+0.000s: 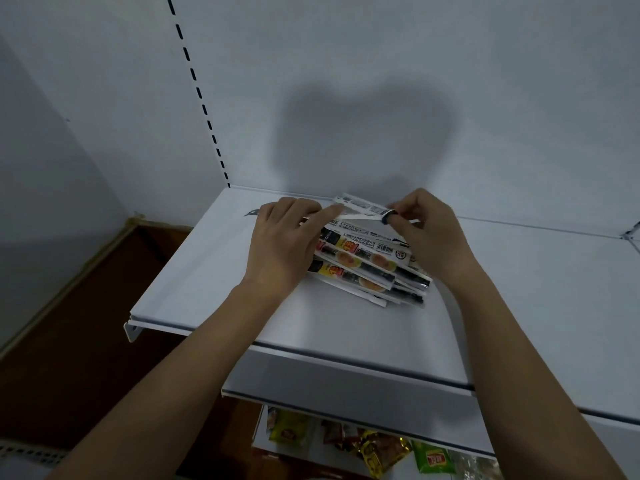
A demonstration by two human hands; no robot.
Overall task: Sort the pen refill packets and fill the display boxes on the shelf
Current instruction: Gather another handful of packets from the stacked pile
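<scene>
- The white shelf [194,271] lies bare to the left of the left hand [280,244], out to its left edge.
- Bare shelf also runs along the front, between the pile of refill packets [374,268] and the front lip.
- To the right of the right hand [433,237] the shelf surface stretches open toward the far right.
- The back panel [381,81] closes off the rear, just behind both hands.
- The pile and both forearms fill the middle.
- Below, the lower shelf's snack packets [381,448] sit under the overhang.
</scene>
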